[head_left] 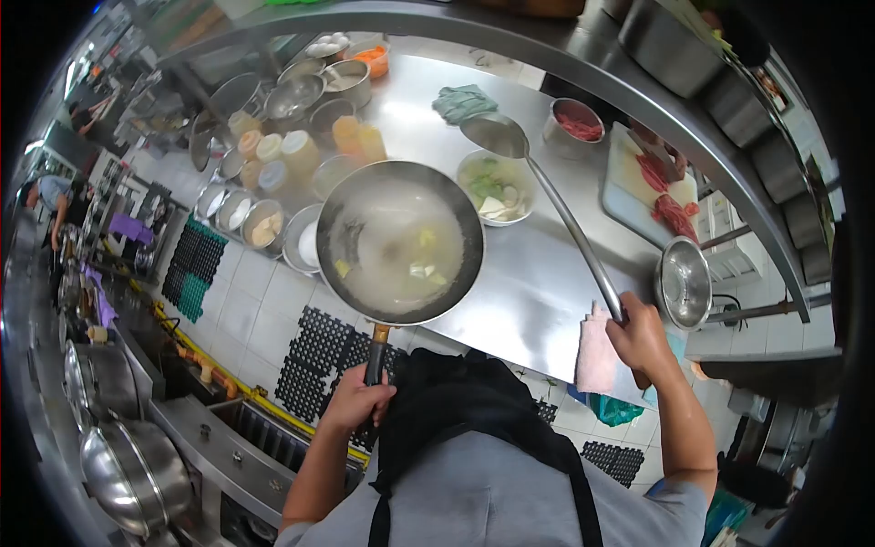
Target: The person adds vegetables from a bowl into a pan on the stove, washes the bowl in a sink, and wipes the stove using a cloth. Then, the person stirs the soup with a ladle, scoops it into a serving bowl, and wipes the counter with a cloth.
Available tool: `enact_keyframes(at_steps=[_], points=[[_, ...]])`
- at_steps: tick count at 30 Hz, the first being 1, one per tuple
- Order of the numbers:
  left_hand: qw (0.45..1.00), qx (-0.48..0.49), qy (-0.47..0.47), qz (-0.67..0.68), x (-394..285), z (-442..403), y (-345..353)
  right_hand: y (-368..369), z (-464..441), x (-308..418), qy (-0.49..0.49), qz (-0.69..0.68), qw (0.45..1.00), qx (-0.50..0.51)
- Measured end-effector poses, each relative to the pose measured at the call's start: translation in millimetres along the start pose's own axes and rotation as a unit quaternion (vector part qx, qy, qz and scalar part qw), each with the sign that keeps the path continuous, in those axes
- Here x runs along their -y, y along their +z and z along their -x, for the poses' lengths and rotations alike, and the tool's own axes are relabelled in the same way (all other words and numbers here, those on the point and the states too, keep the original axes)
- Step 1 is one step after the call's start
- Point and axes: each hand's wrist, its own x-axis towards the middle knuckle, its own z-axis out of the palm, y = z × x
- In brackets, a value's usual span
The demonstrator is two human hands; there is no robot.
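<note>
My left hand (362,398) is wrapped round the dark handle of a wok (398,310), which I hold level near the table's front edge. Cloudy, steaming liquid with a few pale yellow-green pieces lies inside it. My right hand (638,339) grips the long handle of a steel ladle (570,219). The ladle's bowl is up and to the left, above the table between a green cloth (463,103) and a bowl of soup (497,211) with greens and white pieces. A pink cloth (597,351) lies just left of my right hand.
Sauce bottles (297,150) and seasoning tubs (266,228) stand left of the wok. Right of the soup are a pot of red meat (576,123), a cutting board (624,150) with a person's hands at meat, and a steel bowl (684,283). A steel shelf (510,36) crosses overhead.
</note>
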Motion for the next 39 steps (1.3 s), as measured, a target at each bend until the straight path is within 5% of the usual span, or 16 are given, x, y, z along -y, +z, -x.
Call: enact_keyframes(at_steps=[9,17,20,24,29,33,39], points=[[0.994,-0.003,0.031,-0.104,-9.0,-2.0,-3.7,14.3,13.3,9.1,-0.075,0.033,0.995,0.052],[0.993,-0.007,0.045,-0.105,-14.9,-4.2,1.3,4.5,30.5,5.8,-0.001,-0.051,0.985,0.162],[0.994,-0.009,0.047,-0.103,-17.7,-6.0,4.6,-4.7,41.8,21.5,0.186,-0.235,0.907,0.297],[0.994,-0.023,0.048,-0.094,-17.1,-6.7,12.6,3.1,55.3,21.5,0.21,-0.349,0.831,0.38],[0.994,-0.041,0.032,-0.099,-9.7,-7.4,19.7,-6.3,56.1,45.8,0.271,-0.583,0.61,0.463],[0.995,-0.023,0.019,-0.096,-0.8,-6.2,15.5,-13.9,51.9,54.1,0.276,-0.628,0.547,0.479],[0.998,0.009,0.022,-0.066,7.8,0.7,15.2,-31.8,38.8,56.5,0.244,-0.648,0.543,0.475]])
